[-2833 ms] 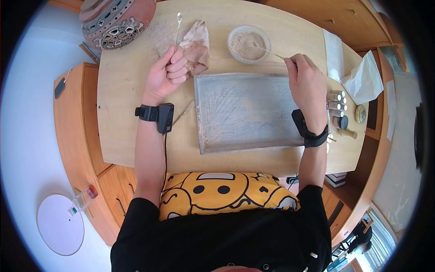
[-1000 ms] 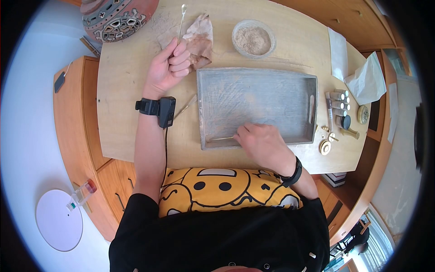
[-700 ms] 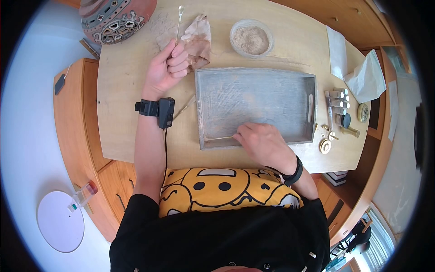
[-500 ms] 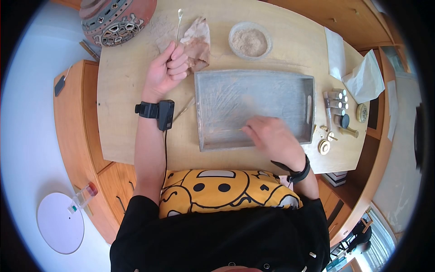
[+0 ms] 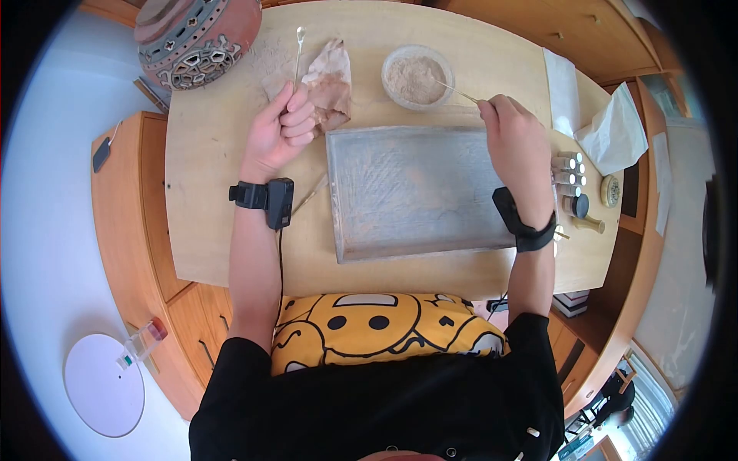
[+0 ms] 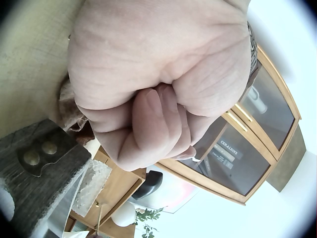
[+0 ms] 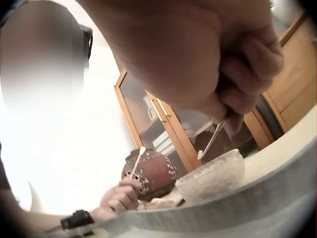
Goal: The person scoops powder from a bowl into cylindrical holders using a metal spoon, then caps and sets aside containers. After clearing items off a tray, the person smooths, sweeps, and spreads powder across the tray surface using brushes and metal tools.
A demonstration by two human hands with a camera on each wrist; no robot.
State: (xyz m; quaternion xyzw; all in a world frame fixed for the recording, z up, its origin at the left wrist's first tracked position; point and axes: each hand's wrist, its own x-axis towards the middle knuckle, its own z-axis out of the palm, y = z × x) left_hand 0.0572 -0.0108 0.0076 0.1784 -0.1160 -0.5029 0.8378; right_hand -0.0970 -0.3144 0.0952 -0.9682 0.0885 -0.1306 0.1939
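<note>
My left hand [image 5: 280, 127] holds a small long-handled metal spoon [image 5: 299, 54] upright, its bowl end pointing away over the table. With curled fingers, my right hand [image 5: 521, 146] pinches a slim brass-coloured stick-like tool [image 5: 463, 94] over the tray's right side. In the head view its tip overlaps the grey-beige powder in a round bowl [image 5: 387, 86]; the right wrist view shows the tool [image 7: 213, 140] slanting down, its small end above the bowl's rim. A shallow grey wooden tray [image 5: 415, 188] lies in front, its right end hidden by my right forearm.
A stained cloth [image 5: 330, 88] lies beyond my left hand, with a red pierced pot [image 5: 204, 46] at the far left. Small capped bottles [image 5: 567, 177], a black-lidded jar [image 5: 576, 204] and a white bag [image 5: 615, 134] are on the right. A thin brush-like tool [image 5: 311, 194] lies left of the tray.
My right hand has gone from over the tray's near side out to the bowl, taking the slim tool with it. My left hand holds the spoon much as before.
</note>
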